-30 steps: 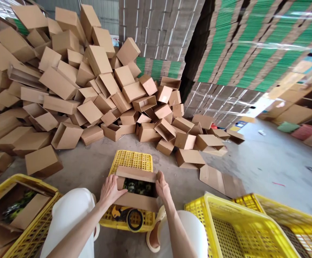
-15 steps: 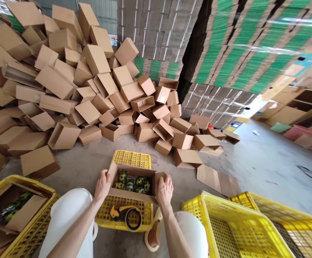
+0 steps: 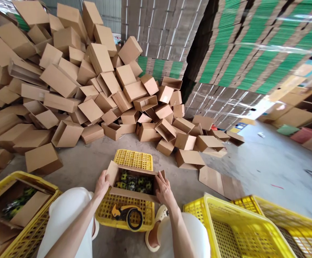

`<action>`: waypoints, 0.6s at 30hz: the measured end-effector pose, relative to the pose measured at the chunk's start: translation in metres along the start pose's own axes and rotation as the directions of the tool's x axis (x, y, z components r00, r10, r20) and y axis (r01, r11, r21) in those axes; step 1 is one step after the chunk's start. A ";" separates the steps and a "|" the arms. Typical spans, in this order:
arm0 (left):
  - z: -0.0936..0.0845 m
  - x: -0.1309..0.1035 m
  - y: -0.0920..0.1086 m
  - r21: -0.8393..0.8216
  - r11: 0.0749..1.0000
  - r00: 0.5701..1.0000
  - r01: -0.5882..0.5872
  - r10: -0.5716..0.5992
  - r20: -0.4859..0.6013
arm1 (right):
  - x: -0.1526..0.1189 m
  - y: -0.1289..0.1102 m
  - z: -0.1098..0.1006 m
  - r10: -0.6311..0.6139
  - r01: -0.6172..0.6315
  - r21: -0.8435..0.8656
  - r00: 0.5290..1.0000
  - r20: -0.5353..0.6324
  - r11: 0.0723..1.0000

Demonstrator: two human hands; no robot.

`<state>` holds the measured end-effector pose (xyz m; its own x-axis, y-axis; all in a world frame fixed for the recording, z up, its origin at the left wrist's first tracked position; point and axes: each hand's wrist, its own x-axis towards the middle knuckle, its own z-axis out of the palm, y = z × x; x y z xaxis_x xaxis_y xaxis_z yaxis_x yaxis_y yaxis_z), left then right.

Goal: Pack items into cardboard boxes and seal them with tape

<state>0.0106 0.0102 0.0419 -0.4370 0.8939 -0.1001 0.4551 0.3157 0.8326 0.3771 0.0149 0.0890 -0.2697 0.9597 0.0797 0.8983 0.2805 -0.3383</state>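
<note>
An open cardboard box (image 3: pixel 134 194) rests on an upturned yellow crate (image 3: pixel 104 211) between my knees. Inside it lie several green-and-black items in clear wrapping (image 3: pixel 131 182). My left hand (image 3: pixel 102 184) grips the box's left end at the raised flap. At the right end, my right hand (image 3: pixel 164 190) holds the box, its fingers over the edge by the flap. A black tape dispenser with orange parts (image 3: pixel 127 215) lies on the crate, just in front of the box on my side.
On the left, a yellow crate (image 3: pixel 54 196) holds an open box with similar wrapped items. Yellow crates (image 3: pixel 239 229) stand on the right. A large heap of cardboard boxes (image 3: pixel 59 80) lies ahead, beside stacked flattened cartons (image 3: pixel 226 46).
My right hand has shifted on the box's right end, its fingers now stretched over the edge, and the right flap stands narrower. The view has turned slightly left.
</note>
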 end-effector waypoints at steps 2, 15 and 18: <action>-0.001 0.001 -0.001 -0.024 1.000 1.000 0.008 -0.008 0.011 | 0.000 0.011 -0.006 -0.044 0.042 0.040 0.997 0.067 0.998; 0.002 0.001 -0.008 -0.107 0.992 0.993 0.060 -0.049 0.103 | -0.019 0.027 -0.021 0.093 -0.098 0.015 0.973 0.213 0.995; -0.001 0.000 -0.005 -0.090 0.995 0.995 0.046 -0.038 0.090 | -0.008 0.007 -0.023 0.121 -0.117 -0.039 0.985 0.125 0.992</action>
<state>0.0075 0.0086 0.0380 -0.3826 0.9062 -0.1799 0.3626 0.3264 0.8729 0.3930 0.0095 0.1074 -0.2005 0.9765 -0.0791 0.9364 0.1673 -0.3085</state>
